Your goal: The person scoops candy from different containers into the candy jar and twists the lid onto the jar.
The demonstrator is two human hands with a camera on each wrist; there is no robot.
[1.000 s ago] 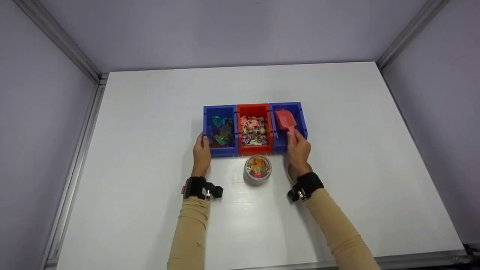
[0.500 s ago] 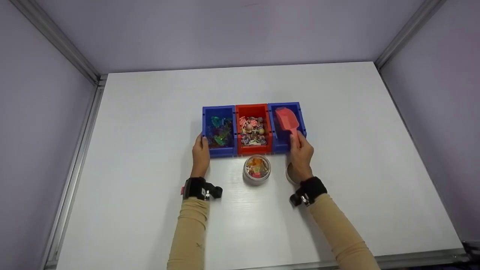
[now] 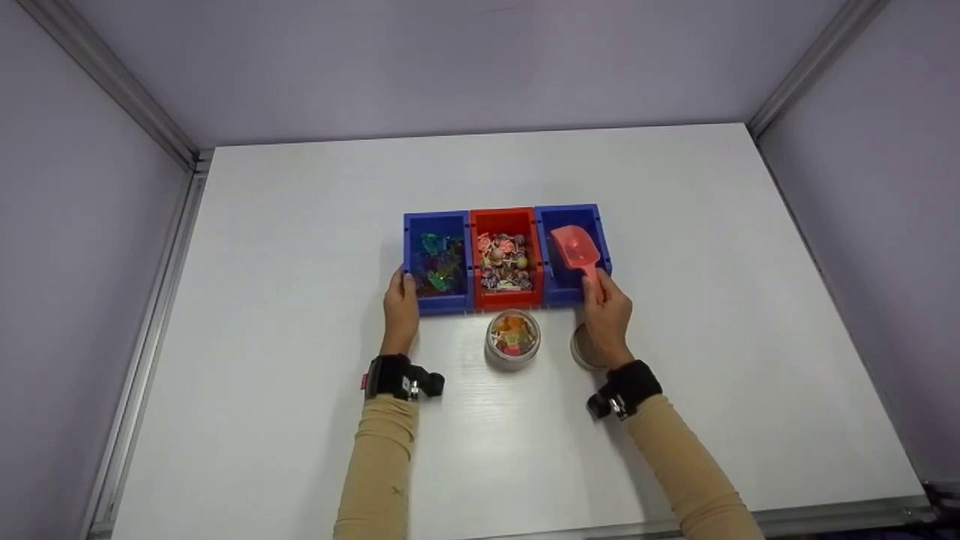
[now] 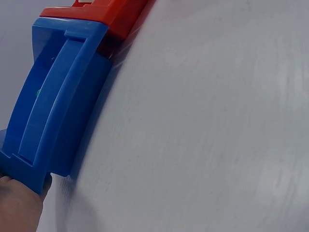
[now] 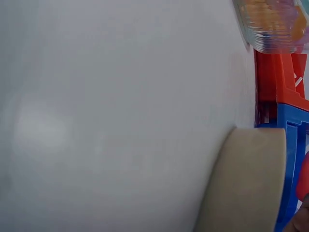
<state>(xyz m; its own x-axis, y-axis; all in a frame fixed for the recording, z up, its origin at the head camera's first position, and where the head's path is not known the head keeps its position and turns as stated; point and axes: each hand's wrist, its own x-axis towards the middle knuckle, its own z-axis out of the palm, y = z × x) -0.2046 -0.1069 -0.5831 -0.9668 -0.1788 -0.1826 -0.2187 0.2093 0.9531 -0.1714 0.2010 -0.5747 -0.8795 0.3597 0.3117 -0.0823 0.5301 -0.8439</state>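
Note:
My right hand (image 3: pixel 609 315) grips the handle of a pink scoop (image 3: pixel 576 246), whose bowl is over the right blue bin (image 3: pixel 587 212). In the right wrist view only a bit of the scoop (image 5: pixel 303 181) shows at the right edge. My left hand (image 3: pixel 401 311) holds the outer side of the left blue bin (image 3: pixel 442 304), thumb at its rim; the left wrist view shows this hand (image 4: pixel 19 205) at the bin's corner. Colourful translucent pieces (image 3: pixel 442 270) lie in that bin. The red bin (image 3: pixel 510 300) between the two blue ones contains small lollipops (image 3: pixel 506 259).
A clear jar (image 3: pixel 512 360) filled with colourful candies stands in front of the red bin. Partly under my right wrist is a round beige lid-like piece (image 3: pixel 583 351), seen larger as a beige curved side (image 5: pixel 246 179) in the right wrist view. A white table (image 3: pixel 300 225) carries everything.
My right hand and the scoop have shifted a little to the right and toward me, showing more of the round beige piece. The left hand stays on the bin.

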